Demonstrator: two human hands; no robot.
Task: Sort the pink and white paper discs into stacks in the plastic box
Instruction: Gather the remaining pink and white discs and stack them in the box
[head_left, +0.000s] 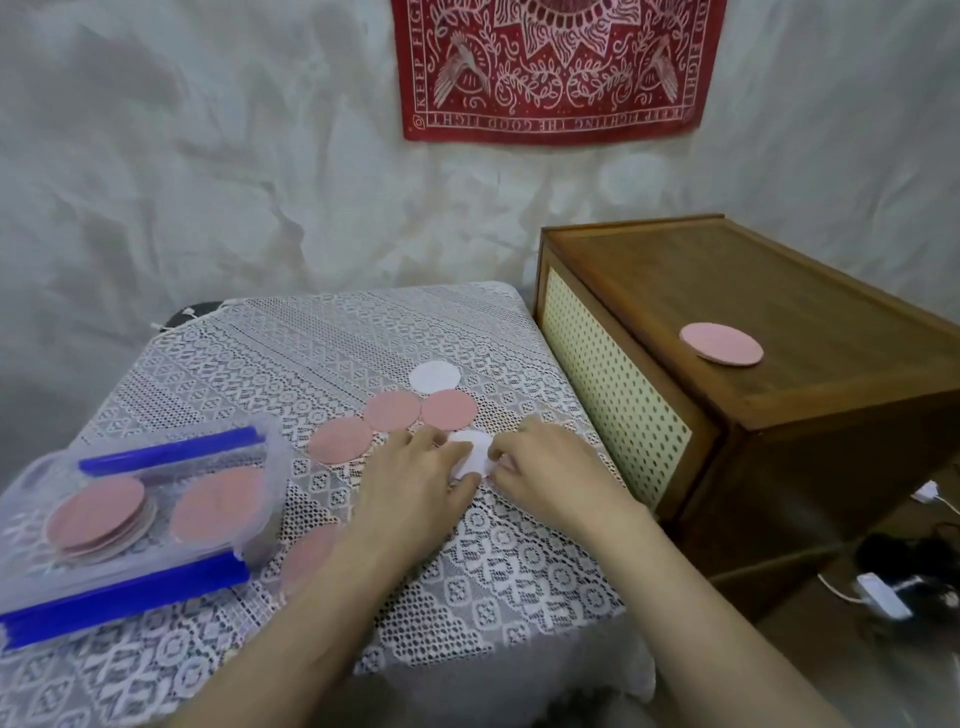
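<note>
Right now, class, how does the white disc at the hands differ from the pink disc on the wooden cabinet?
The white disc lies on the lace cloth; the pink disc lies on the cabinet. The left hand rests on the white disc and the right hand pinches its edge; nothing touches the pink disc. Both are round, flat and outside the box.

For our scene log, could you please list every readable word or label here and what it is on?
"KEEP FIGHTING THE GOOD FIGHT": upside down along the red wall cloth's bottom border.
"KEEP FIGH": its left border, cut off at the top.
Plastic box, paper discs: no text visible.
</note>
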